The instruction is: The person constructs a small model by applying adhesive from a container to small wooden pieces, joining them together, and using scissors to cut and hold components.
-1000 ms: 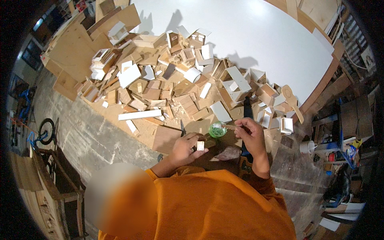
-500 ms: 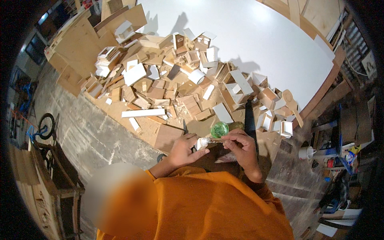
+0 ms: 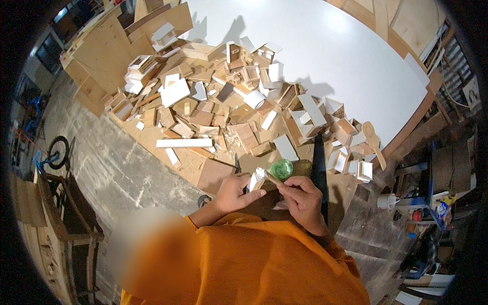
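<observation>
Small white block (image 3: 255,183) sits pinched in the left hand (image 3: 235,194); right hand (image 3: 304,199) grips a stick (image 3: 273,179) beside it.

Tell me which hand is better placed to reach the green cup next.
Probably the right hand: it is nearer the green cup and holds a thin stick beside it. The left hand is farther away and holds a small pale block.

The plain orange shirt (image 3: 254,259) is softly creased; beyond it, left hand (image 3: 235,194) and right hand (image 3: 304,199) are bare. Its shadowed right sleeve (image 3: 343,256) seems long.
</observation>
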A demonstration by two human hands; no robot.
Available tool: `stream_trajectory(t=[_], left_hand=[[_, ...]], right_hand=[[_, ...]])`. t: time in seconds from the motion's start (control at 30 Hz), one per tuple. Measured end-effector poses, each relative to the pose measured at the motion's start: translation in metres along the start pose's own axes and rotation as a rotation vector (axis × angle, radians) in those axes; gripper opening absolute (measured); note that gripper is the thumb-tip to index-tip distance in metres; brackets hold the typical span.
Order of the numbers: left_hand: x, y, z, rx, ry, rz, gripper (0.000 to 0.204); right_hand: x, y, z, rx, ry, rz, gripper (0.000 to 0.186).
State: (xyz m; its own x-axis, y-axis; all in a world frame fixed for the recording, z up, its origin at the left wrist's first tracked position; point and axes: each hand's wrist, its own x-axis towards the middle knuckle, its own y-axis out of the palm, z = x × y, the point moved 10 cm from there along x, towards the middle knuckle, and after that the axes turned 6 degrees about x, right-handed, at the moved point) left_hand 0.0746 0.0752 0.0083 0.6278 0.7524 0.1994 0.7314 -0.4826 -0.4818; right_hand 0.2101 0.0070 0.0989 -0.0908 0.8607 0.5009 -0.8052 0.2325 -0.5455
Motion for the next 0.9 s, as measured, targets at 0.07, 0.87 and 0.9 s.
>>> stream_trajectory(t=[0.07,0.87,0.9], left_hand=[[0.001,-0.001,0.004,-0.031,-0.024,-0.021,0.032],[0.002,0.0,0.015,-0.034,-0.108,0.014,0.029],[0.002,0.001,0.016,-0.03,-0.119,0.023,0.029]], right_hand=[[0.001,0.0,0.006,-0.043,-0.048,0.024,0.024],[0.005,0.009,0.016,-0.105,-0.166,0.058,0.026],[0.004,0.01,0.016,-0.117,-0.177,0.068,0.027]])
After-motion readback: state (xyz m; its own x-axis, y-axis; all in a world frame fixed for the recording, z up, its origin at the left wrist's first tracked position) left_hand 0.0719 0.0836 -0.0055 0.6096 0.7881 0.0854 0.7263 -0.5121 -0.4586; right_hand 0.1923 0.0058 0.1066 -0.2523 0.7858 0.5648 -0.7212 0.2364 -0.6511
